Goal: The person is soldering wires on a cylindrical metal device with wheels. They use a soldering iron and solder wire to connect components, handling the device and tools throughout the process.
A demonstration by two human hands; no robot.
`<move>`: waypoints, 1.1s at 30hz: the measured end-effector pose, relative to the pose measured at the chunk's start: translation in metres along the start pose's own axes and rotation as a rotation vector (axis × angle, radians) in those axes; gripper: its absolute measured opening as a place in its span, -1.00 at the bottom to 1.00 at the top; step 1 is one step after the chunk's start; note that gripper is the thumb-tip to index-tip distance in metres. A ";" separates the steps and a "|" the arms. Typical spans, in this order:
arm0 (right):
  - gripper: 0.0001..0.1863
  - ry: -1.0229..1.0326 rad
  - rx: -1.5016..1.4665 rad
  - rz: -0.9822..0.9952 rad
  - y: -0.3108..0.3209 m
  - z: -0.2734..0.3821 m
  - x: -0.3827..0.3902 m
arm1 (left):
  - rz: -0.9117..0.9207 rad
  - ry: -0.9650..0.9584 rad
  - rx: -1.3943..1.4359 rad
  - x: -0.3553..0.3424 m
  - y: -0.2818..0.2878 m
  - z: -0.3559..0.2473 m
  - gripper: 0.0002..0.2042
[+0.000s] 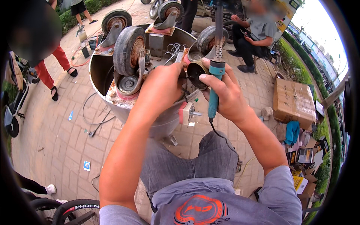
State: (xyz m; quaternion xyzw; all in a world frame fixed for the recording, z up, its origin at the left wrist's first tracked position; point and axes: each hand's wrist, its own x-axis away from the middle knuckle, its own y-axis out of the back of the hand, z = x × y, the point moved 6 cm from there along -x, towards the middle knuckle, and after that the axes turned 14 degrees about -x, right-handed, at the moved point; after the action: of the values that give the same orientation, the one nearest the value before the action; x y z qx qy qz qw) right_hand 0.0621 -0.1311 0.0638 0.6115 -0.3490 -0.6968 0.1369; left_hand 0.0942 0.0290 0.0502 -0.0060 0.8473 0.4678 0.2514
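In my right hand (229, 93) is a soldering iron with a teal handle (213, 101), its perforated metal barrel (218, 48) pointing up and away. The same hand steadies a small round metal cup (197, 80), its dark hollow inside facing me. My left hand (163, 84) is closed at the cup's left edge; its fingertips are partly hidden, so what they pinch is unclear. Thin dark wires show below those fingers. Both hands are over the near right rim of a big metal drum (98, 69), which has rusty caster wheels (129, 50) on it.
White wire (175, 50) lies coiled inside the drum. A cardboard box (294, 101) and a pile of smaller cartons (305, 155) sit at right. Cables cross the brick paving (67, 142). People are around: one seated at far right, one in red trousers (62, 60) at left. A bicycle wheel (71, 210) is at lower left.
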 end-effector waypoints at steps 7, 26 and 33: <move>-0.33 -0.104 -0.060 -0.089 0.005 -0.005 0.017 | -0.040 -0.051 0.016 0.000 0.001 -0.002 -0.87; -0.30 -0.235 -0.035 -0.187 0.004 0.012 0.012 | -0.048 0.044 -0.033 0.003 0.001 0.000 -0.88; -0.31 -0.237 -0.007 -0.348 0.017 0.014 0.031 | -0.032 0.075 -0.022 0.004 0.003 0.000 -0.87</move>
State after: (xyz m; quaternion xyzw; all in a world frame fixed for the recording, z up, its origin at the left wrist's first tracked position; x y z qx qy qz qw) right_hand 0.0380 -0.1577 0.0512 0.5756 -0.2495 -0.7783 -0.0253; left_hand 0.0897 0.0312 0.0506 -0.0401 0.8506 0.4726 0.2269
